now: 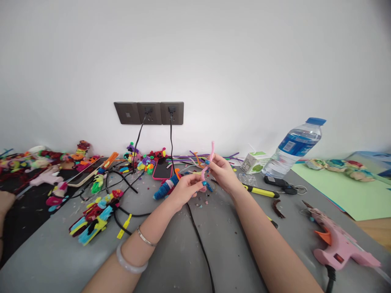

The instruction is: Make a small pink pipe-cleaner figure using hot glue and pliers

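A pink pipe cleaner [212,149] is held up above the grey table, its top end standing free and its lower part curved. My left hand [185,189] is closed on the lower part, thumb and fingers pinched together. Higher up, my right hand [225,174] pinches the same pipe cleaner between thumb and fingertips. Just left of and behind my left hand lies a blue fuzzy pipe-cleaner piece [162,190] with a pale band. Loose pipe cleaners [233,157] in several colours lie behind my hands along the wall.
At right are a pink glue gun [336,244], a yellow utility knife [261,191], car keys [285,186], a tilted water bottle [295,146] and a small carton [255,162]. Colourful pipe-cleaner figures [96,217], phones [162,169] and black cables [200,240] spread leftward. Another person's hand [5,202] shows far left.
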`<act>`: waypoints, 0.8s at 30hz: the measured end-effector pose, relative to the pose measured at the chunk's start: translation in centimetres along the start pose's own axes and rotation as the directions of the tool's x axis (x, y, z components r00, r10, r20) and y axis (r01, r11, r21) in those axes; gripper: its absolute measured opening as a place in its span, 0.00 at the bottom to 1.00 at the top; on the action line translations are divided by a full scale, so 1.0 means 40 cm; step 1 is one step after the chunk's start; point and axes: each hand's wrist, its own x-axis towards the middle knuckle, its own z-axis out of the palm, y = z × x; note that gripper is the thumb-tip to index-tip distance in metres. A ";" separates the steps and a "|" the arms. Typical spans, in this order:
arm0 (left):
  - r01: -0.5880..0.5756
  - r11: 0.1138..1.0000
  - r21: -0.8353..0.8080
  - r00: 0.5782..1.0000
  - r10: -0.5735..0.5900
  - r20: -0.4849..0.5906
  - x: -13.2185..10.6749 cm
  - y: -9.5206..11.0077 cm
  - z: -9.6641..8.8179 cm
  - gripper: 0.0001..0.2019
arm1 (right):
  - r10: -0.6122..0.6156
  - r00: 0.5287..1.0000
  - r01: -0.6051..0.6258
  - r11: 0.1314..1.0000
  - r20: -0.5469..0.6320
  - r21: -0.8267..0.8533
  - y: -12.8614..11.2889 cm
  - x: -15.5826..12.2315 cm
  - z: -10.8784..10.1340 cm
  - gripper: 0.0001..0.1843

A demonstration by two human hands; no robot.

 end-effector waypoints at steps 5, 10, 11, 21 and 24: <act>-0.133 0.971 -0.199 0.979 0.097 -0.180 0.010 0.013 -0.006 0.20 | -0.088 0.993 0.085 0.995 -0.080 -0.044 -0.002 0.004 -0.001 0.19; -0.240 0.879 -0.412 0.924 0.077 -0.375 0.014 0.023 -0.007 0.23 | -0.094 0.991 0.099 0.994 0.099 -0.045 -0.009 -0.005 0.019 0.22; -0.254 0.863 -0.436 0.917 0.071 -0.394 0.014 0.022 -0.007 0.23 | -0.063 0.985 0.073 0.996 0.160 -0.059 -0.010 -0.008 0.024 0.22; -0.191 0.888 -0.419 0.962 0.084 -0.260 0.006 0.030 -0.012 0.21 | 0.009 0.990 -0.011 1.000 0.138 0.020 -0.017 -0.012 0.008 0.18; -0.101 0.910 -0.402 0.989 0.046 -0.143 -0.001 0.032 -0.006 0.22 | -0.010 1.000 0.008 0.997 0.026 0.073 -0.030 -0.009 0.004 0.20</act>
